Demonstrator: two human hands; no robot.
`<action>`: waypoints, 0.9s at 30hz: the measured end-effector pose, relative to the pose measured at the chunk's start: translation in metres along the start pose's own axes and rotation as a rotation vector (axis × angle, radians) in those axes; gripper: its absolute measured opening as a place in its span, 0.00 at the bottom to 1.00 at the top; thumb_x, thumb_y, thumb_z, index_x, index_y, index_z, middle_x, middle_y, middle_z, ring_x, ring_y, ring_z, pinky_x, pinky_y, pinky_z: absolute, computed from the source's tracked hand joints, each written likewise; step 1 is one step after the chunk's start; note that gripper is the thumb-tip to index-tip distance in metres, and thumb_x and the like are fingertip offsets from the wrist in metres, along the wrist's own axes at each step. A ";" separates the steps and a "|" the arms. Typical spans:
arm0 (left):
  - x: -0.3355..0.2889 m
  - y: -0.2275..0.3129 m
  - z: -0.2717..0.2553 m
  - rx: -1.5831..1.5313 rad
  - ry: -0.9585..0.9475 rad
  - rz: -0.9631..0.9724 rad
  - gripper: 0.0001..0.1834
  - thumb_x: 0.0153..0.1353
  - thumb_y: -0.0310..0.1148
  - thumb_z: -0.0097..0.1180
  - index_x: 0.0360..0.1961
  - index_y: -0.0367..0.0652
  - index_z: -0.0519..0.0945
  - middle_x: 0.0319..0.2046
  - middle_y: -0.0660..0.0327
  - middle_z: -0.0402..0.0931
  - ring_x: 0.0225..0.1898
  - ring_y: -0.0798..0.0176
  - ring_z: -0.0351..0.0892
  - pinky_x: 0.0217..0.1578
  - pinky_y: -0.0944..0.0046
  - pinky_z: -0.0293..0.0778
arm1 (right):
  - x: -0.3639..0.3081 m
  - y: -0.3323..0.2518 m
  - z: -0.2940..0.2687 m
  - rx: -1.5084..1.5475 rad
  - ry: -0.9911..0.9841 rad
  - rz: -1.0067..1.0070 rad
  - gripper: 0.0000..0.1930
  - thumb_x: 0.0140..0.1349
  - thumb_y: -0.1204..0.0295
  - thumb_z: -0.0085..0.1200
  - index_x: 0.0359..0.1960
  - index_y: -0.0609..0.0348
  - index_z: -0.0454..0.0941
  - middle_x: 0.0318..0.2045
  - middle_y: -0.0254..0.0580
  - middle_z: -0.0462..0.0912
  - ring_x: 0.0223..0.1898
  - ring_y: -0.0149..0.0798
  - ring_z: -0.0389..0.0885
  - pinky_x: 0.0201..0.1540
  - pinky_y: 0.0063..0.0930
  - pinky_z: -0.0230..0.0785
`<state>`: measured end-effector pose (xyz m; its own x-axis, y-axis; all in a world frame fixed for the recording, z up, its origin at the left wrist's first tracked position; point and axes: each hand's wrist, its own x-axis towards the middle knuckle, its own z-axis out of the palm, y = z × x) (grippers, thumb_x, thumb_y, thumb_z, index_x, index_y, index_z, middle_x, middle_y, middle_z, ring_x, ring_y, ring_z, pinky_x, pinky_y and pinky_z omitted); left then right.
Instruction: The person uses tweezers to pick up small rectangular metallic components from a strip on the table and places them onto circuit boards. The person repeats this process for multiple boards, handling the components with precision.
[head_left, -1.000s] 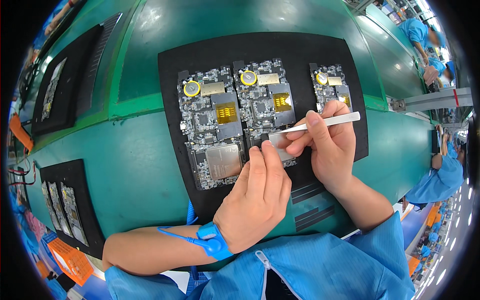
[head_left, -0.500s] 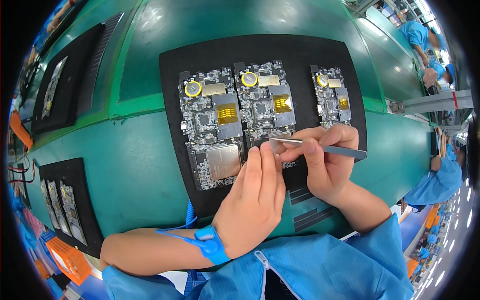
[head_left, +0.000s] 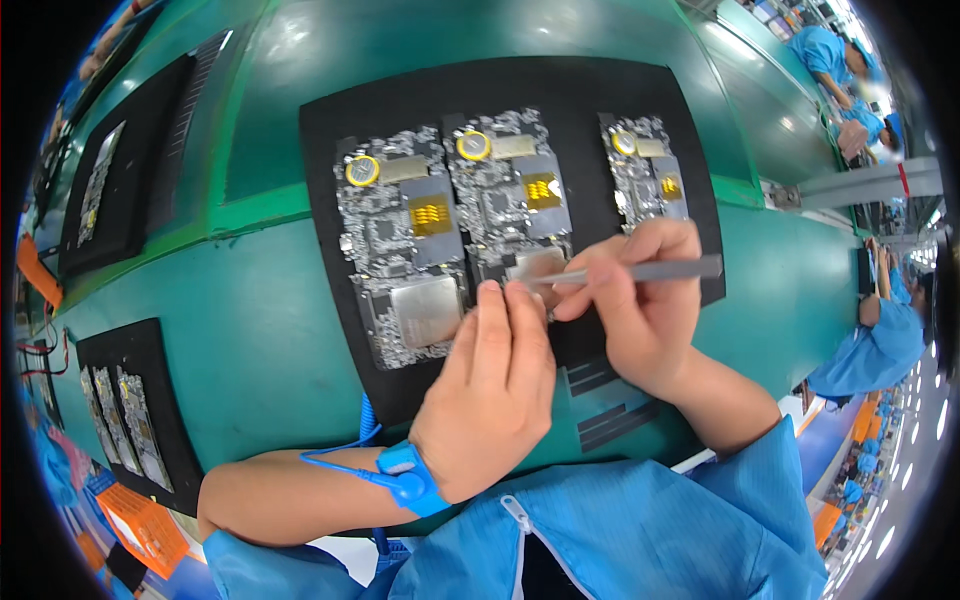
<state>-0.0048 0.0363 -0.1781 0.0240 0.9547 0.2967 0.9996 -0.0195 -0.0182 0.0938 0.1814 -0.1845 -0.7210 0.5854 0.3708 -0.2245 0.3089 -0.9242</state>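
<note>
Three circuit boards lie on a black foam mat (head_left: 575,85) in front of me: a left board (head_left: 385,235), a middle board (head_left: 500,205) and a right board (head_left: 640,195). Each carries a round, yellow-rimmed coin cell and a patch of amber tape. My left hand (head_left: 485,400) rests its outstretched fingertips on the lower part of the middle board; its thumb is hidden. My right hand (head_left: 645,320) grips metal tweezers (head_left: 685,268) between thumb and fingers. Their tips point left, over the board's silver shield (head_left: 538,263) and close to my left fingertips. Blur hides whether they hold anything.
A smaller black mat (head_left: 170,400) with several boards lies at the left, and another dark mat (head_left: 150,190) with a board sits farther back. A blue wrist strap (head_left: 412,480) with a coiled cord is on my left wrist. Other people work at the right.
The mat and its boards appear slightly farther up and left. Both hands have shifted a little the same way, and the tweezers lie closer to level, with their tips lower on the board.
</note>
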 end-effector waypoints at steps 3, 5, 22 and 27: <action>-0.004 0.003 -0.005 -0.117 -0.025 0.133 0.22 0.50 0.32 0.56 0.43 0.26 0.77 0.47 0.44 0.73 0.51 0.47 0.72 0.47 0.58 0.73 | -0.007 -0.024 -0.016 0.159 0.124 0.162 0.10 0.66 0.80 0.44 0.41 0.60 0.55 0.28 0.46 0.78 0.22 0.27 0.80 0.26 0.15 0.74; -0.007 0.008 -0.016 -0.296 -0.098 0.357 0.20 0.50 0.31 0.54 0.43 0.27 0.77 0.46 0.45 0.73 0.49 0.49 0.72 0.45 0.58 0.73 | -0.025 -0.043 -0.030 0.206 0.150 0.302 0.09 0.67 0.79 0.43 0.40 0.59 0.55 0.27 0.46 0.78 0.21 0.27 0.79 0.26 0.16 0.74; 0.000 0.045 -0.005 -0.358 -0.184 0.601 0.19 0.51 0.30 0.51 0.42 0.28 0.78 0.48 0.47 0.73 0.50 0.53 0.72 0.50 0.63 0.72 | -0.131 -0.035 -0.082 -0.037 0.091 0.362 0.09 0.68 0.77 0.43 0.40 0.58 0.53 0.27 0.50 0.79 0.21 0.28 0.79 0.26 0.16 0.72; 0.000 0.047 -0.005 -0.344 -0.191 0.590 0.18 0.50 0.29 0.51 0.41 0.28 0.79 0.48 0.47 0.72 0.50 0.53 0.71 0.50 0.64 0.72 | -0.132 -0.031 -0.086 0.113 0.079 0.398 0.10 0.67 0.78 0.45 0.40 0.59 0.55 0.29 0.47 0.79 0.24 0.26 0.80 0.26 0.15 0.74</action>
<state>0.0424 0.0341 -0.1742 0.5917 0.7908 0.1564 0.7683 -0.6120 0.1875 0.2525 0.1594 -0.1970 -0.7144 0.6995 -0.0159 -0.0119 -0.0349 -0.9993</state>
